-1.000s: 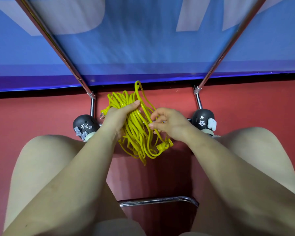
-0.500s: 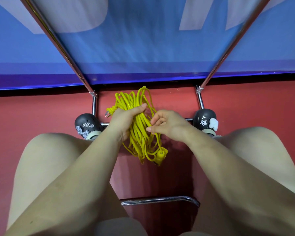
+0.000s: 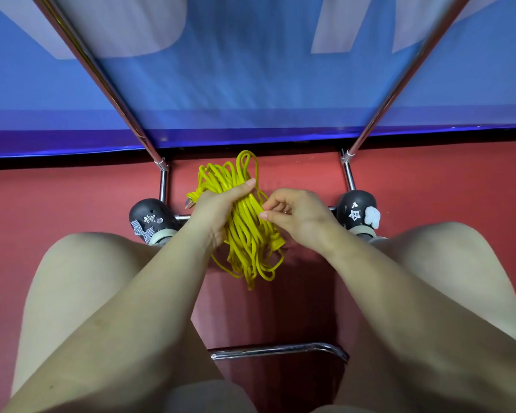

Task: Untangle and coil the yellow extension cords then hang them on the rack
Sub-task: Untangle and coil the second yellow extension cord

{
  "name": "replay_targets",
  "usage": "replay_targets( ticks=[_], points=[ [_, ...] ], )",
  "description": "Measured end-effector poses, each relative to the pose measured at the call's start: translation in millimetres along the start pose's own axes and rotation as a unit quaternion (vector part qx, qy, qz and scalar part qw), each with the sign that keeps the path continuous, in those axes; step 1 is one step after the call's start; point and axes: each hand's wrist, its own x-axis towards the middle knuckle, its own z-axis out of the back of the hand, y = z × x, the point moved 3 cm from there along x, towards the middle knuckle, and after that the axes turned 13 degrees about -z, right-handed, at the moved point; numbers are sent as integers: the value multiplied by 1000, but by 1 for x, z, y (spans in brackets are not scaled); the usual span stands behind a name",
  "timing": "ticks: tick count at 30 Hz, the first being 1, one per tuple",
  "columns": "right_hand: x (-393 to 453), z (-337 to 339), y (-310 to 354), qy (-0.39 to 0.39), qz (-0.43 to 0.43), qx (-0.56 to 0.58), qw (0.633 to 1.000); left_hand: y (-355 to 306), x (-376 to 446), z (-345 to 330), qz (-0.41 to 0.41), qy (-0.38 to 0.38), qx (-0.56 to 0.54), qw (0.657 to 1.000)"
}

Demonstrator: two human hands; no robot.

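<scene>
The left hand [image 3: 218, 210] hides the cords' [image 3: 245, 234] middle, fingers wrapped round the bundle; the right hand [image 3: 295, 216] pinches one strand beside it.

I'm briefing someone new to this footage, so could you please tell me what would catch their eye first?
The bright yellow bundle of coiled extension cord at centre, gripped by the left hand while the right hand pinches one strand. Behind it, two shiny chrome poles slant across a blue banner, and black decorated shoes rest on the red floor.
</scene>
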Motion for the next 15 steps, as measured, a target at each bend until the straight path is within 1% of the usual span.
replay_targets(
  ticks=[5, 7, 9, 12, 14, 15],
  points=[
    [2, 0, -1, -10, -15, 8, 1000, -4, 3, 1, 3, 14, -27, 1000],
    [7, 7, -4, -56, -42, 41, 997, -6, 3, 1, 16, 15, -43, 999],
    [13, 16, -9, -108, -66, 99, 987, -6, 3, 2, 27, 17, -41, 999],
    [15, 29, -10, -160, -65, 160, 972, -5, 3, 2, 30, 44, -14, 998],
    [12, 31, -6, -158, -55, 172, 971, -4, 2, 1, 25, 59, -1, 998],
    [11, 29, -4, -141, -54, 175, 973, -3, 1, 0, 22, 64, 0, 998]
  ],
)
